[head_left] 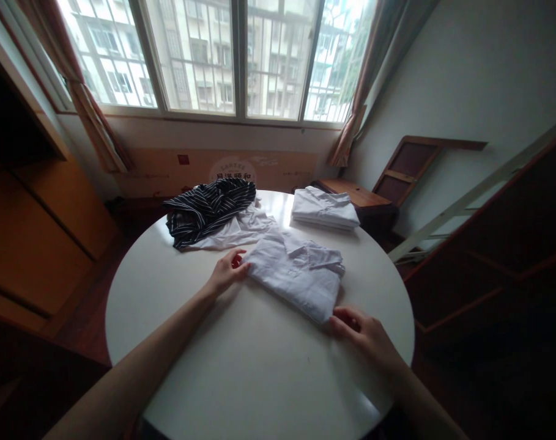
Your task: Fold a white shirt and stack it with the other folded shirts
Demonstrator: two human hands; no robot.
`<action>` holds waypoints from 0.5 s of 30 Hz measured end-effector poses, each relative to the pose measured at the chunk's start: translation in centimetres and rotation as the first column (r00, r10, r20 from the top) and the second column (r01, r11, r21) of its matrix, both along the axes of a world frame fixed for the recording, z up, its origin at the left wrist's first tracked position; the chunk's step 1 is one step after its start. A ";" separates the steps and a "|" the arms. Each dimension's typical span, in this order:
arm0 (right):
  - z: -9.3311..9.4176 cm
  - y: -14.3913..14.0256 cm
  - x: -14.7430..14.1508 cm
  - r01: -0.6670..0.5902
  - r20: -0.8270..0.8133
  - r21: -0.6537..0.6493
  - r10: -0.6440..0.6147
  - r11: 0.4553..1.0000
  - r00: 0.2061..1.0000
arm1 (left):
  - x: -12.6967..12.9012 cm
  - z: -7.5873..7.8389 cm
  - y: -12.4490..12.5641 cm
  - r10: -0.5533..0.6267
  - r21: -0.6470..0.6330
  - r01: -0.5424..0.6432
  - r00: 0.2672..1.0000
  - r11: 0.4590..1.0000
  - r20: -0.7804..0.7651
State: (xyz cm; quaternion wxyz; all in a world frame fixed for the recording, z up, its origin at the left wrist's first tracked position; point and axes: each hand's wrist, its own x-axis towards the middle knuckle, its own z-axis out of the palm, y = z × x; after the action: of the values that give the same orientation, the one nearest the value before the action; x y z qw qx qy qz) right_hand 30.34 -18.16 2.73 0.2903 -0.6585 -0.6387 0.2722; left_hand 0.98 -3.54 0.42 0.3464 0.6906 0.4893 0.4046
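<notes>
A folded white shirt (296, 272) lies on the round white table (250, 366), collar toward the far side. My left hand (226, 271) touches its left corner with the fingertips. At the shirt's near right corner rests my right hand (367, 335), fingers against the fabric edge. Whether either hand pinches the cloth or only presses it, I cannot tell.
A stack of folded white shirts (324, 208) sits at the table's far right. A crumpled dark striped garment (207, 208) lies on an unfolded white one (234, 232) at the far left. Wooden cabinets stand left; a low wooden table (353, 192) and a leaning frame stand right.
</notes>
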 end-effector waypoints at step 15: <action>-0.5 -1.3 -1.3 -0.010 -0.004 0.127 0.011 0.992 1.000 | -1.3 1.6 -1.0 -0.260 -0.146 0.291 0.944 0.945 0.201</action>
State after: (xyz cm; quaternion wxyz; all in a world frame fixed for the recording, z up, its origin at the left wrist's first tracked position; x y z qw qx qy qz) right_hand 29.08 -19.42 2.24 0.3317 -0.6347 -0.6575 0.2340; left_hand -0.36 -4.55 2.02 0.5013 0.6803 0.3878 0.3682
